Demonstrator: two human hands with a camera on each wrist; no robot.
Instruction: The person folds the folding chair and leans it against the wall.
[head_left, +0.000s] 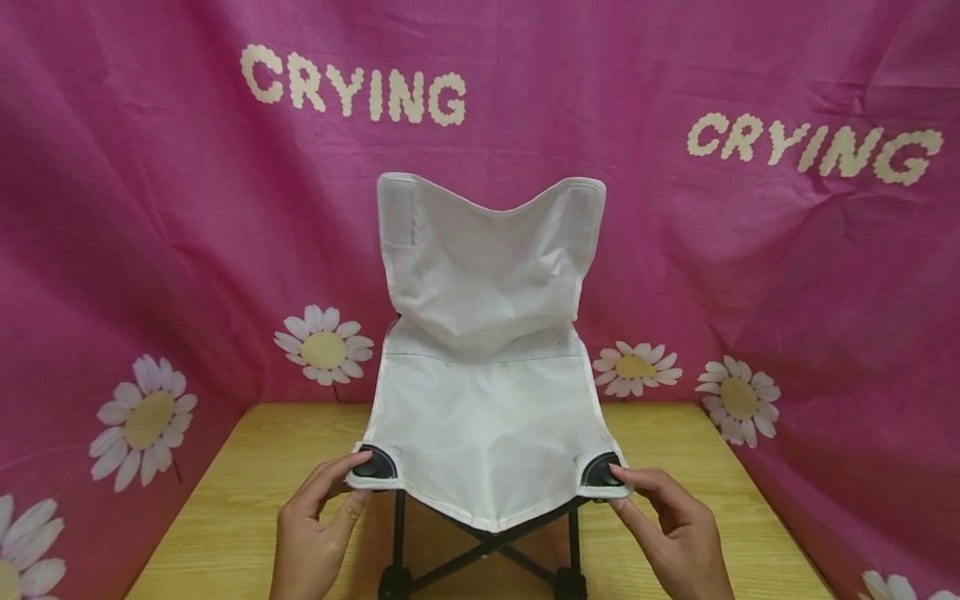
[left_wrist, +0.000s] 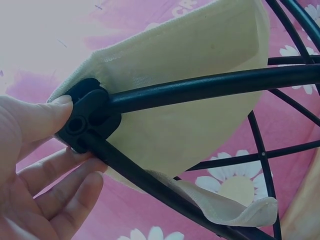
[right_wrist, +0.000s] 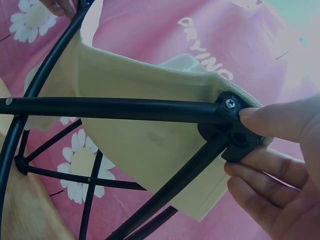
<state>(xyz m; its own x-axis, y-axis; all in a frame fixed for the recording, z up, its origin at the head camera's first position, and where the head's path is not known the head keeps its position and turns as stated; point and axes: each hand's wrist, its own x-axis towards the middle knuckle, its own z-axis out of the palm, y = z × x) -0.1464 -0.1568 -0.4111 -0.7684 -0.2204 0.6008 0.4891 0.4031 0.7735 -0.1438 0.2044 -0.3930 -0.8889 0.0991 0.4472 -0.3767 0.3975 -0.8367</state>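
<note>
A small folding chair [head_left: 487, 417] with a white fabric seat and back stands unfolded, its back toward the far curtain. My left hand [head_left: 318, 525] pinches the front left seat corner, index finger on top of the black corner patch and thumb below. The front right corner is pinched likewise by my right hand [head_left: 671, 525]. From beneath, the left wrist view shows my thumb on a black plastic joint [left_wrist: 92, 112] where two dark tubes meet. A matching joint [right_wrist: 235, 127] with a screw lies against my right thumb and fingers in the right wrist view.
Under the seat, dark crossed legs [head_left: 487, 546] end in black feet on a wooden tabletop [head_left: 720, 500]. A pink curtain [head_left: 525, 100] printed with daisies and lettering hangs behind the chair and along both sides of the table.
</note>
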